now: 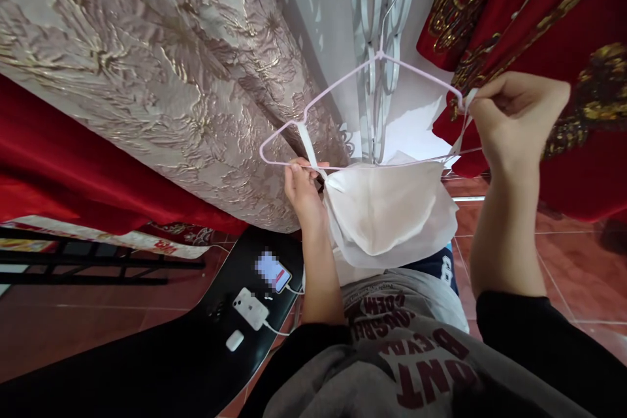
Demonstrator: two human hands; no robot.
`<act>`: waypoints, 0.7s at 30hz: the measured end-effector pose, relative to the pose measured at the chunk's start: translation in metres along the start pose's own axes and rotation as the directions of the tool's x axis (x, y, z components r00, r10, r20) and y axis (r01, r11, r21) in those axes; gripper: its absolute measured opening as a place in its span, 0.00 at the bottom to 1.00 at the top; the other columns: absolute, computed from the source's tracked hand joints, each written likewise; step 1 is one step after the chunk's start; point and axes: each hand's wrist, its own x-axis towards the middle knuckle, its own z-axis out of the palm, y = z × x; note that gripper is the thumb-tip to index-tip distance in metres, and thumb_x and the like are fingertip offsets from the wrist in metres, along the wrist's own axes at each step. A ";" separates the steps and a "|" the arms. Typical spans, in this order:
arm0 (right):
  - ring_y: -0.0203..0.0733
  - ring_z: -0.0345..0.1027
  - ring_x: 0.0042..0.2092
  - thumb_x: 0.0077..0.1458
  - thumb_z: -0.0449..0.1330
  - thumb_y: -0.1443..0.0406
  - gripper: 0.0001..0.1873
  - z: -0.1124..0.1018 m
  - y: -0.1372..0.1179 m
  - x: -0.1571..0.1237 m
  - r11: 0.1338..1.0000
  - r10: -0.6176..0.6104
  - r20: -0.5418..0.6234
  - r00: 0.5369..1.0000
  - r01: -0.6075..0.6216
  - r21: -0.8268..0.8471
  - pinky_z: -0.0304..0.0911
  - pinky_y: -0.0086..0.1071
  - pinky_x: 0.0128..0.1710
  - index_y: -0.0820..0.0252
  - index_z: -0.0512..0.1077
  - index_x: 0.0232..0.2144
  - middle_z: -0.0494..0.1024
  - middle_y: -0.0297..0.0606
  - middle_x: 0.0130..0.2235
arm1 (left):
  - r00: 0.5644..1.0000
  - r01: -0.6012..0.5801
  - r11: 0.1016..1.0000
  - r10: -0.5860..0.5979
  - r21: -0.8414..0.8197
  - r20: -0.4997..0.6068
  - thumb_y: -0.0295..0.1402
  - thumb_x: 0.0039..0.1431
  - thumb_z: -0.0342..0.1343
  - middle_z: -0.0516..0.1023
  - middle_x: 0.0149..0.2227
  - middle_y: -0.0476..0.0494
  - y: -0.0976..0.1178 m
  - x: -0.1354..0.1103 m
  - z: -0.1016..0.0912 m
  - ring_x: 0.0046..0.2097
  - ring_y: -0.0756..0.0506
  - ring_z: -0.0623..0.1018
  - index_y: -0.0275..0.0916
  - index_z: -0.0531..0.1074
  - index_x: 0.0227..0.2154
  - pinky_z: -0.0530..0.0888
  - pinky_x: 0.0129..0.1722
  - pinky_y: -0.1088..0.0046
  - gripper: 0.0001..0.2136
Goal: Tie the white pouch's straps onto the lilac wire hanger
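A pink clothes hanger [343, 80] is in front of me, its hook upward. From it hangs a cream garment [386, 209] with thin straps and sheer, layered fabric. One strap [307, 144] loops over the hanger's left shoulder. My left hand [304, 192] is closed at the hanger's lower left bar, beside that strap. Near the hanger's right end, my right hand [514, 114] pinches the other strap [471, 99]. The fingertips of the right hand are partly hidden behind its back.
White metal rack parts [375, 19] stand against the wall. Floral brocade cloth [186, 78] hangs at left, red gold-trimmed garments [582, 91] at right. A black bench [206, 339] holds a lit phone [274, 271], a white phone [251, 308] and a small white case [235, 340], with cables attached to the phones.
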 end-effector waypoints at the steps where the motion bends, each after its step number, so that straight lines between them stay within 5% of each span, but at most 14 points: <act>1: 0.42 0.69 0.28 0.59 0.61 0.72 0.14 -0.002 0.000 0.005 0.999 0.021 0.050 0.999 -0.018 -0.051 0.75 0.48 0.37 0.52 0.73 0.23 0.72 0.38 0.24 | 1.000 0.001 1.000 -0.001 0.003 0.002 0.57 0.62 0.60 0.73 0.26 0.50 -0.001 -0.001 0.000 0.30 0.49 0.74 0.43 0.66 0.32 0.68 0.35 0.74 0.22; 4: 0.43 0.71 0.31 0.60 0.63 0.69 0.11 -0.010 0.000 0.017 0.990 0.032 0.126 0.991 -0.014 -0.143 0.76 0.47 0.37 0.52 0.75 0.26 0.75 0.40 0.28 | 1.000 0.011 1.000 -0.011 0.019 0.003 0.60 0.60 0.60 0.72 0.25 0.50 -0.006 -0.003 0.001 0.30 0.49 0.74 0.43 0.65 0.32 0.69 0.36 0.73 0.24; 9: 0.47 0.74 0.39 0.66 0.62 0.63 0.05 -0.003 -0.008 -0.006 0.987 -0.156 -0.197 0.968 0.142 -0.081 0.76 0.48 0.42 0.50 0.78 0.38 0.78 0.42 0.37 | 0.999 0.037 0.999 -0.037 -0.002 0.014 0.58 0.60 0.61 0.78 0.28 0.48 -0.010 -0.006 0.005 0.31 0.49 0.76 0.43 0.66 0.33 0.69 0.35 0.73 0.23; 10: 0.47 0.75 0.40 0.67 0.61 0.61 0.06 0.004 -0.009 -0.017 0.982 -0.188 -0.137 0.973 0.184 -0.037 0.76 0.48 0.43 0.49 0.79 0.39 0.79 0.41 0.38 | 0.999 0.041 0.999 -0.041 -0.016 0.023 0.57 0.60 0.62 0.79 0.29 0.47 -0.011 -0.007 0.005 0.30 0.50 0.75 0.43 0.67 0.33 0.69 0.35 0.74 0.22; 12: 0.48 0.76 0.44 0.68 0.60 0.58 0.09 0.020 -0.009 -0.040 0.964 -0.265 0.185 0.946 0.255 0.075 0.75 0.50 0.47 0.46 0.80 0.45 0.81 0.38 0.42 | 0.997 0.056 0.998 -0.055 -0.038 0.046 0.55 0.61 0.63 0.83 0.32 0.44 -0.013 -0.009 0.005 0.28 0.51 0.73 0.42 0.68 0.34 0.69 0.33 0.74 0.21; 14: 0.50 0.77 0.47 0.67 0.60 0.57 0.15 0.040 -0.002 -0.061 0.954 -0.297 0.494 0.817 0.277 0.115 0.72 0.53 0.51 0.46 0.78 0.53 0.83 0.37 0.45 | 0.994 0.086 0.996 -0.084 -0.026 0.063 0.53 0.62 0.63 0.85 0.36 0.41 -0.014 -0.010 0.000 0.26 0.53 0.70 0.41 0.70 0.35 0.67 0.31 0.75 0.19; 15: 0.51 0.77 0.48 0.67 0.59 0.58 0.17 0.049 0.003 -0.071 0.955 -0.281 0.538 0.795 0.285 0.078 0.70 0.55 0.53 0.47 0.77 0.56 0.84 0.38 0.46 | 0.991 0.111 0.994 -0.111 0.002 0.075 0.53 0.63 0.62 0.86 0.39 0.40 -0.014 -0.011 -0.005 0.25 0.53 0.68 0.41 0.71 0.36 0.67 0.29 0.76 0.19; 19: 0.51 0.74 0.54 0.67 0.58 0.61 0.18 0.072 0.016 -0.103 0.967 -0.226 0.342 0.912 0.251 -0.032 0.63 0.55 0.62 0.47 0.75 0.57 0.83 0.38 0.51 | 0.947 0.167 0.949 -0.230 0.266 0.225 0.50 0.64 0.63 0.85 0.38 0.40 0.007 -0.010 -0.034 0.24 0.53 0.66 0.40 0.79 0.37 0.64 0.24 0.76 0.17; 21: 0.49 0.74 0.55 0.67 0.57 0.63 0.18 0.075 0.015 -0.113 0.973 -0.217 0.283 0.934 0.230 -0.012 0.59 0.56 0.65 0.43 0.75 0.57 0.84 0.35 0.51 | 0.906 0.134 0.916 -0.268 0.377 0.328 0.50 0.64 0.64 0.83 0.36 0.40 0.029 -0.013 -0.041 0.24 0.53 0.65 0.39 0.81 0.33 0.62 0.23 0.75 0.17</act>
